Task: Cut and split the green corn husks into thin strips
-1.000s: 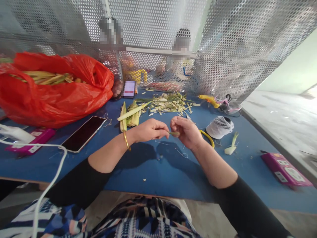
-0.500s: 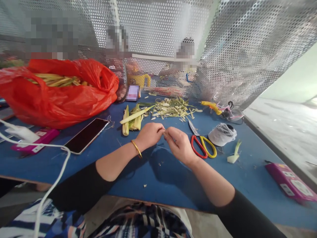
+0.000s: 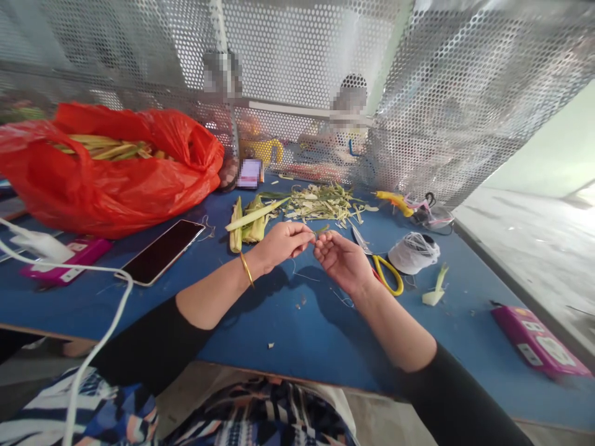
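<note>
Above the blue table [image 3: 288,322], my left hand [image 3: 281,243] and my right hand [image 3: 341,259] meet fingertip to fingertip. Both pinch a small green leaf piece [image 3: 320,231] between them, and a thin thread trails down from it toward the table. A gold bangle sits on my left wrist. Just behind my left hand lies a bundle of green leaf strips [image 3: 246,223]. Yellow and red scissors [image 3: 383,269] lie right beside my right hand.
A red plastic bag [image 3: 116,179] of leaves fills the left. A phone [image 3: 162,251], a white cable [image 3: 93,359] and pink cases [image 3: 74,259] [image 3: 539,341] lie on the table. Leaf scraps [image 3: 320,203], a thread spool [image 3: 413,253] and a glue gun [image 3: 395,199] sit near the mesh wall; people are behind it.
My hands rose slightly and shifted right; the right hand turned palm up, now covering the scissors' red handle. The green piece shows again between the fingertips.
</note>
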`<control>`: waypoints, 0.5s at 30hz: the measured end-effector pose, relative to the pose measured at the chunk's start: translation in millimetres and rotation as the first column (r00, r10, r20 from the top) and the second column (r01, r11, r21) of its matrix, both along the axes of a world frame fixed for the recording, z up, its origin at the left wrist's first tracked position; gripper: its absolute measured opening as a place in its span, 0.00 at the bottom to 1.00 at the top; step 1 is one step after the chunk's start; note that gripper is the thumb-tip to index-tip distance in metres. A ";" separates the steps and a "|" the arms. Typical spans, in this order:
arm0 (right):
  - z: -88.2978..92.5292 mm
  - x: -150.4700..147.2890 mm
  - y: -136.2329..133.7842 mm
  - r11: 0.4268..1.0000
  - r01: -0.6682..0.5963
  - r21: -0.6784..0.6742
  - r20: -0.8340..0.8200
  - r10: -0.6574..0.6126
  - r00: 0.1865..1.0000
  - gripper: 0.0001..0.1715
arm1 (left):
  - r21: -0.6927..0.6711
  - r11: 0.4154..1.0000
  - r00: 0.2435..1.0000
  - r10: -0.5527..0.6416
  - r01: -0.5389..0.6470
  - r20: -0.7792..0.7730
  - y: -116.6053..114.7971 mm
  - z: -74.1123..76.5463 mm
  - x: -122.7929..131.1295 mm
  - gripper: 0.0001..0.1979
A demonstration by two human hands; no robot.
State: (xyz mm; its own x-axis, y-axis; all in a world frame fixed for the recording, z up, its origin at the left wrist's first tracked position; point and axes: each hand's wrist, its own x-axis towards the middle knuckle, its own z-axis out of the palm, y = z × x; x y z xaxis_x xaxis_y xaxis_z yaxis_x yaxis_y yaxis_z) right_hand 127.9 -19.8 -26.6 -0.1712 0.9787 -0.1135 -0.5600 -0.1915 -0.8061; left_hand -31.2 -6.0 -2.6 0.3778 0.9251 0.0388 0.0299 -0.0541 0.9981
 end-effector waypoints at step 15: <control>-6.6 -11.6 -1.8 0.960 0.146 0.238 0.521 -0.253 0.815 0.13 | -0.086 0.988 0.982 0.111 -0.125 -0.155 -2.6 -5.1 8.0 0.10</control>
